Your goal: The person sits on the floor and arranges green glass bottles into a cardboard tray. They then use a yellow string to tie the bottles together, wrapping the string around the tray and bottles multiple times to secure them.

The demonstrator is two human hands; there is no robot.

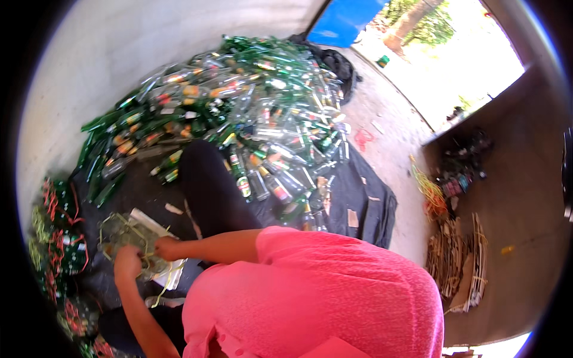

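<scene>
Low on the left lies a bundle of clear glass bottles with pale yellow strapping cord around it. My left hand is at its near side, fingers bent over the cord; the exact grip is blurred. Across from it, my right hand is closed on the cord at the bundle's right edge. A pale flat board or carton piece shows under and beside the bottles. One loose clear bottle rests by my bent leg.
A large heap of green and clear bottles spreads over a black sheet. Tied green-bottle bundles line the left wall. Flattened cardboard stacks and tangled cord lie right. An open blue door is at the top.
</scene>
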